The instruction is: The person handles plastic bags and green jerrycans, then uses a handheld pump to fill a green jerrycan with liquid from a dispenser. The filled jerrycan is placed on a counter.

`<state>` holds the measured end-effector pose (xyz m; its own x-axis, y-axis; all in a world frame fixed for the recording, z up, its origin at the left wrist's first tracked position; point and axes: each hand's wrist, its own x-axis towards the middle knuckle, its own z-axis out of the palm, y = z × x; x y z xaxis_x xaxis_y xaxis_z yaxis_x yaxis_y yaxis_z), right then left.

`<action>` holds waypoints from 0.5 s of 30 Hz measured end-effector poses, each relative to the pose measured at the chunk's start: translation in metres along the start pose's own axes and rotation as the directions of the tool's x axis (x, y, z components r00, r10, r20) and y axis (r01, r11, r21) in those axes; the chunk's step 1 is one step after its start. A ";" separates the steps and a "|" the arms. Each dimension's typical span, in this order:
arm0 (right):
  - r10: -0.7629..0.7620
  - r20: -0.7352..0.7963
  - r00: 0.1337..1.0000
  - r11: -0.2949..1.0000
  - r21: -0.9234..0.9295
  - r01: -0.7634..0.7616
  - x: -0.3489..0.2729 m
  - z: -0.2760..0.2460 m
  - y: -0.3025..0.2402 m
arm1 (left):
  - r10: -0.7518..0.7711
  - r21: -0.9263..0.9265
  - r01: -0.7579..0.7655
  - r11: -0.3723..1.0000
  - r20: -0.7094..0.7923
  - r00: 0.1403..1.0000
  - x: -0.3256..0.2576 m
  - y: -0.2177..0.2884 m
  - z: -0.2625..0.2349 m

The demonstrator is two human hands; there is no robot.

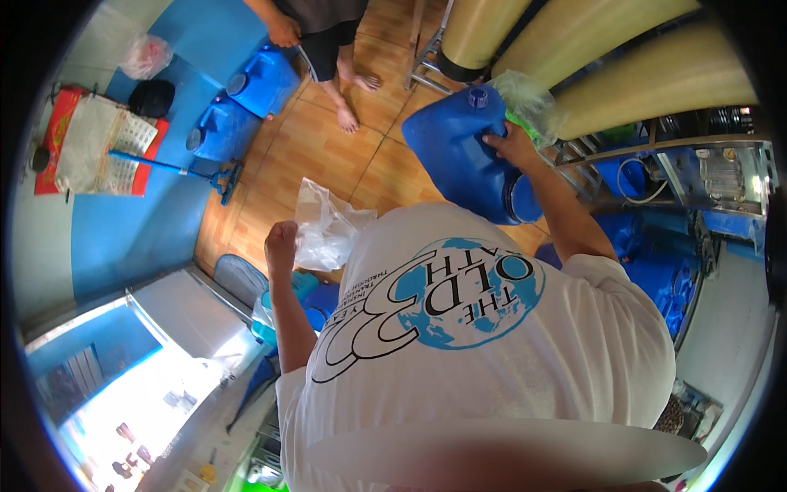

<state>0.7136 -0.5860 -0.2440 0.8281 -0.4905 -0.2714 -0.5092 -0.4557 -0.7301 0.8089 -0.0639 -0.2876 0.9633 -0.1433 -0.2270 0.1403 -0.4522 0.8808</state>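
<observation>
My right hand is closed round the handle of a big blue plastic water jug, which is held tilted off to the right of my body. A small cap sits at the jug's far end and a wide round cap at its near end. On the left, my left hand is a fist with a clear plastic bag hanging from it toward my shirt. The fingertips of that hand are hidden from this side.
Two more blue jugs stand by the left wall, near a blue-handled floor squeegee. Beyond, a barefoot person stands on the tiled floor. Tall yellowish tanks and a metal rack line the right.
</observation>
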 end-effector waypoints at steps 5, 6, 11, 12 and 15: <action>0.033 -0.067 0.997 0.974 0.224 -0.017 0.038 0.003 -0.051 | -0.004 -0.119 0.026 0.992 0.185 0.983 0.088 0.029 -0.003; 0.035 -0.067 0.997 0.972 0.236 -0.018 0.047 0.003 -0.060 | 0.217 -0.033 -0.215 0.976 0.116 0.969 0.103 0.033 0.004; -0.024 -0.110 0.994 0.930 0.361 0.063 0.108 0.009 -0.099 | 0.084 -0.116 -0.055 0.992 0.257 0.963 0.169 0.056 0.032; -0.020 -0.111 0.994 0.932 0.357 0.058 0.122 0.010 -0.106 | 0.051 -0.110 -0.020 0.994 0.281 0.958 0.180 0.062 0.037; -0.027 -0.091 0.995 0.927 0.370 0.059 0.168 0.015 -0.125 | 0.050 -0.021 -0.046 0.999 0.286 0.957 0.215 0.081 0.052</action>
<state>0.9199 -0.6003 -0.2073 0.8164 -0.5441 -0.1935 -0.3367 -0.1764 -0.9249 1.0154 -0.1772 -0.2872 0.8633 -0.4118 -0.2918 0.1004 -0.4265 0.8989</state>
